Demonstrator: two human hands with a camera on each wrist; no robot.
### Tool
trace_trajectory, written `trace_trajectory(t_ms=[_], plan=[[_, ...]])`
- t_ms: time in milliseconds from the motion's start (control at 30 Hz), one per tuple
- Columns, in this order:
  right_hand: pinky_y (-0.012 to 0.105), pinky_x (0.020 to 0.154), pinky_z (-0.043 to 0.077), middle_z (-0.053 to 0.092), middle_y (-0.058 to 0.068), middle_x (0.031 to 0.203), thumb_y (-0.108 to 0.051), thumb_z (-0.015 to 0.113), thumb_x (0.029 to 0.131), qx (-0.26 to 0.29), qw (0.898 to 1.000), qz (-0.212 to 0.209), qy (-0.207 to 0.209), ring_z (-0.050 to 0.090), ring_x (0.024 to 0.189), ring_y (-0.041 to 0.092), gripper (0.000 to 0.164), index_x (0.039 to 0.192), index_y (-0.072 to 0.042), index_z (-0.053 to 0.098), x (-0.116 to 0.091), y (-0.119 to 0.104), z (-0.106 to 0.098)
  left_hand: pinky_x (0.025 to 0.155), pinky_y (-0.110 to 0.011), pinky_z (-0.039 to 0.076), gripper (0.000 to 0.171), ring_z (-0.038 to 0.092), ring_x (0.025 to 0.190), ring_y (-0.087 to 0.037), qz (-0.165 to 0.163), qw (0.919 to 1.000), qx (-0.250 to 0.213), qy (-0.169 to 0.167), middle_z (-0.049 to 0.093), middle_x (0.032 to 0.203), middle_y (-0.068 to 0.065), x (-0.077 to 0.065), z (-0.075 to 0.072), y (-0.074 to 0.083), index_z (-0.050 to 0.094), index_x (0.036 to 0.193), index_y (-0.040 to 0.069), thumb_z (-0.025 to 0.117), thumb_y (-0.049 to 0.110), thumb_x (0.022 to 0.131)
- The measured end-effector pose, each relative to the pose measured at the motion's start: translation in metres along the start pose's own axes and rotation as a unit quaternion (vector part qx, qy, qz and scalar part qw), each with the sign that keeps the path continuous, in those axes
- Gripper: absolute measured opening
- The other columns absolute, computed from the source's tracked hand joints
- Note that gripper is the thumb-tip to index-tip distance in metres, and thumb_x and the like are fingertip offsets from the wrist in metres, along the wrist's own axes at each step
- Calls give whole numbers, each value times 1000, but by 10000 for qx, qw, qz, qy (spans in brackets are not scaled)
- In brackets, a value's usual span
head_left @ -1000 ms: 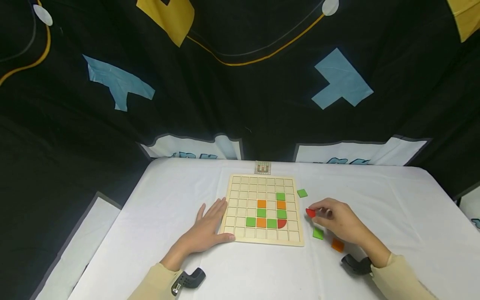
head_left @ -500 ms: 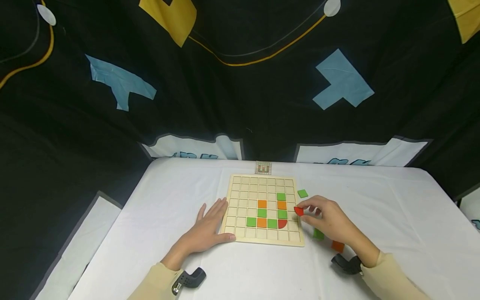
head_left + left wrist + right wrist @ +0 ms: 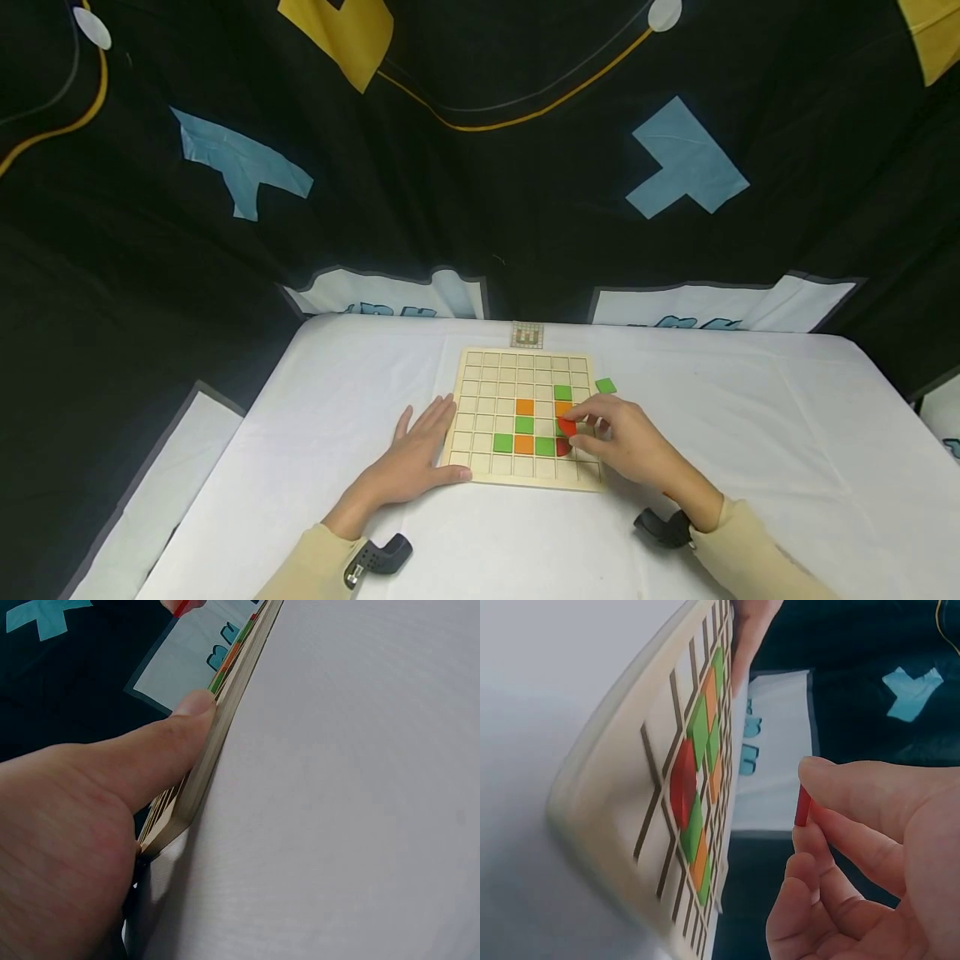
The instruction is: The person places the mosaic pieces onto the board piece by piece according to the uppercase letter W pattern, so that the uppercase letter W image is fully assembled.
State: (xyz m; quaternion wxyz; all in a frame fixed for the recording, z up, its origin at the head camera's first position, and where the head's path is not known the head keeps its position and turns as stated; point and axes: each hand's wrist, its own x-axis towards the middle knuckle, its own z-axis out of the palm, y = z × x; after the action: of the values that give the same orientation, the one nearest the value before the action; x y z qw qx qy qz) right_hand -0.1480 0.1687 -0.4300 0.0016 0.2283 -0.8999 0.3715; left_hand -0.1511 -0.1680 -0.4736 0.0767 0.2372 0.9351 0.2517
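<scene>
A wooden grid board (image 3: 491, 467) lies on the white table, with several green and orange square tiles and one red round-cornered tile (image 3: 681, 784) set in its cells. My right hand (image 3: 630, 437) pinches a second red tile (image 3: 567, 427) between thumb and fingertips. In the right wrist view this held tile (image 3: 803, 806) shows edge-on, raised off the board. From the head it overlaps the right-hand column of set tiles. My left hand (image 3: 416, 467) rests at the board's left side, fingers spread and straight, its thumb (image 3: 169, 739) on the near corner.
A loose green tile (image 3: 606, 386) lies to the right of the board. Behind the board is a small printed grid card (image 3: 527, 335). A black curtain (image 3: 450, 208) with yellow and blue shapes hangs beyond the table (image 3: 750, 400).
My right hand has carried the red tile leftward from beside the board to over its right part, its arm now covering the nearer loose green and orange tiles. The left hand stays put.
</scene>
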Motion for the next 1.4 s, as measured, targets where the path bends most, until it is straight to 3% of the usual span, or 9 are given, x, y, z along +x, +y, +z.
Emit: trace_trajectory(t_ms=[533,700,1000,1167,1400], plan=[[26,71,51,68,-8,103,-10,78,87,90,9988,-416,-242,58,81,11,22,109,-14,75,16,-17,26,120,-57,-8,107,5,155,-27,-55,10000,-23,-66,11,168,-13,0,-1,-1,16,159,-2,68,59,88],[25,69,50,67,-8,101,-12,79,87,102,9987,-398,-306,57,78,12,22,109,-14,75,21,-23,34,120,-57,-8,107,5,155,-28,-71,10000,-10,-55,10,168,-13,-1,-1,-1,16,159,-1,67,61,88],[29,77,51,67,-8,102,-13,79,87,28,9982,-429,-428,58,88,12,23,110,-14,75,29,-33,53,120,-57,-9,106,5,155,-28,-65,9999,-35,-76,10,168,-13,-1,-1,-2,16,159,-2,66,61,89],[26,74,51,66,-7,96,-12,78,88,122,9976,-454,-499,58,84,13,22,109,-12,75,34,-38,60,120,-58,-9,107,5,155,-29,-64,10000,-38,-60,11,168,-13,-1,-1,-2,16,159,-2,67,61,88],[25,70,47,66,-6,92,-14,78,86,-214,9969,-569,-506,56,79,13,23,109,-12,76,39,-41,69,119,-59,-9,106,5,155,-29,-28,9999,-69,-90,11,168,-13,1,0,-2,16,159,-1,66,60,89]])
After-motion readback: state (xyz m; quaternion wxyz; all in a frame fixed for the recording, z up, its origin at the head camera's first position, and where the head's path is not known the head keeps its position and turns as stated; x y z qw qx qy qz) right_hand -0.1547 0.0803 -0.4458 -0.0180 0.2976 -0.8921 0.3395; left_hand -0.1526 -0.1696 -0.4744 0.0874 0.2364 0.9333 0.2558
